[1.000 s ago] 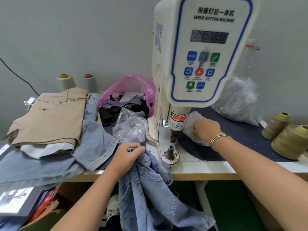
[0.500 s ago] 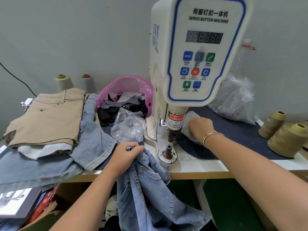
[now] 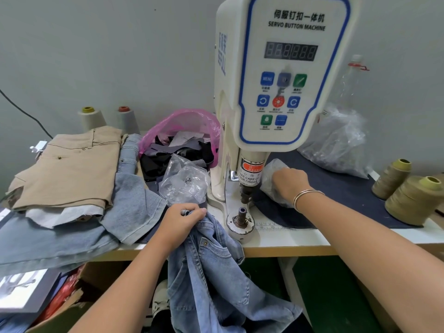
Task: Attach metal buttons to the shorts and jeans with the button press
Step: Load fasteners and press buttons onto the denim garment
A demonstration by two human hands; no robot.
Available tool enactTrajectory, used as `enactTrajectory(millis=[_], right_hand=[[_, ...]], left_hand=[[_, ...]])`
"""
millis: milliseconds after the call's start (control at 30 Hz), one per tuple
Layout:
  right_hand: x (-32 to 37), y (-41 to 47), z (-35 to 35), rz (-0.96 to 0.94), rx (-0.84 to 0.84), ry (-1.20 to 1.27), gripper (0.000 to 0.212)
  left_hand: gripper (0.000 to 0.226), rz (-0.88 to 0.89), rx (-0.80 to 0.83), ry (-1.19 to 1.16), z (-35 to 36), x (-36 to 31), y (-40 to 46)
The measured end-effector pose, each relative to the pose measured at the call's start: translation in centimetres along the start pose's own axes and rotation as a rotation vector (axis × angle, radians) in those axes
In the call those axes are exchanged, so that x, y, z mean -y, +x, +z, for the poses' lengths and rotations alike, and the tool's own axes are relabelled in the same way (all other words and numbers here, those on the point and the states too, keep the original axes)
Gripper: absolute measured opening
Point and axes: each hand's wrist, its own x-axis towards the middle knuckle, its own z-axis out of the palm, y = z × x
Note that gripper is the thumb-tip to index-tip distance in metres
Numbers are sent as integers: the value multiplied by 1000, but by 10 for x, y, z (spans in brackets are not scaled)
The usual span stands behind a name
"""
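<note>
The left hand has its grip pinched tight on a fold of the jeans, probably the waistband, at the worktop edge just left of the lower die; most of the denim hangs off the front. The right hand rests on a small clear bag right of the press, fingers curled down into the plastic; whether that grip has a button yet I cannot tell.

The step in hand looks like fetching a button while the fabric waits. To do it well, take 1 button only, seat it on the die, then draw the waistband flat over it so that a single layer lies under the ram. Fingers should clear the gap before the press fires, as its warning label says.

Around: a second clear bag sits left of the press, touching the denim near the left hand, and could snag as the jeans slide across. Behind it is a pink bag of scraps. Tan shorts top a folded pile at far left. 2 thread cones stand at right, well apart from the die.
</note>
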Motion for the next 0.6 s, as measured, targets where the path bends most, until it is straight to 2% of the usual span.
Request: enactTrajectory(millis=[133, 200, 333, 600], right_hand=[[0, 6, 11, -36, -182, 56, 27], [1, 4, 14, -49, -195, 86, 22], [-6, 6, 29, -62, -481, 174, 19], [-4, 2, 33, -41, -479, 264, 21]], left_hand=[[35, -4, 5, 5, 0, 0, 0], [35, -4, 8, 5, 0, -1, 0], [35, -3, 1, 5, 0, -1, 0], [36, -1, 1, 12, 0, -2, 0]])
